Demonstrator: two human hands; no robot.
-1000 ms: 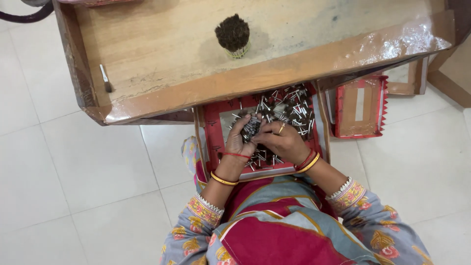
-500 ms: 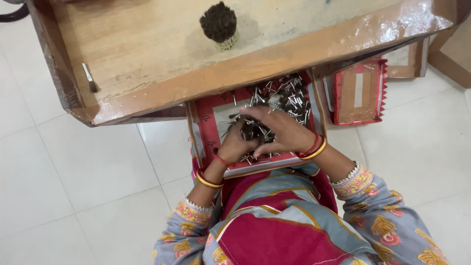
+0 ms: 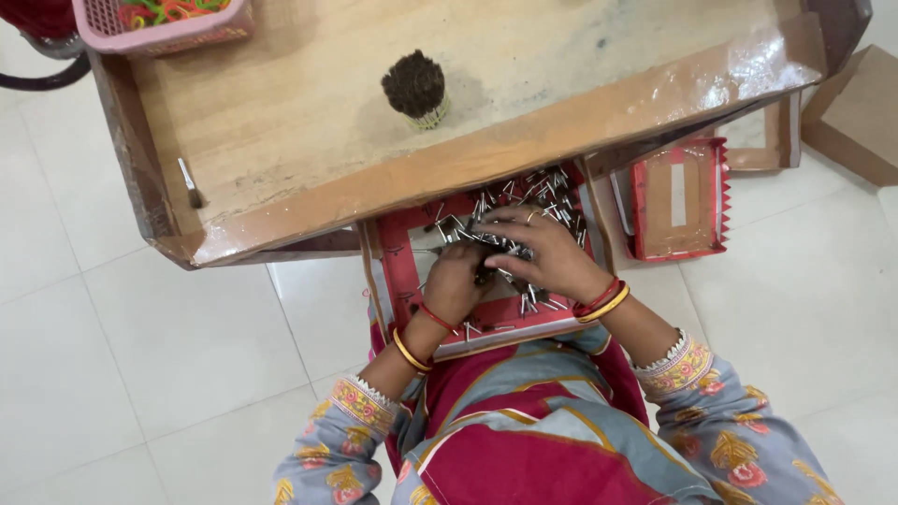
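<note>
Single head view, steep downward, near lap.

Red open box (image 3: 679,198) on floor right; brown carton (image 3: 856,117) far right.

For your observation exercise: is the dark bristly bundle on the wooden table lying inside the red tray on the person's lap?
No: the dark bundle stands on the wooden table, apart from the red tray below its edge.

White tiled floor (image 3: 140,355), wooden work table (image 3: 309,112), even light
</note>
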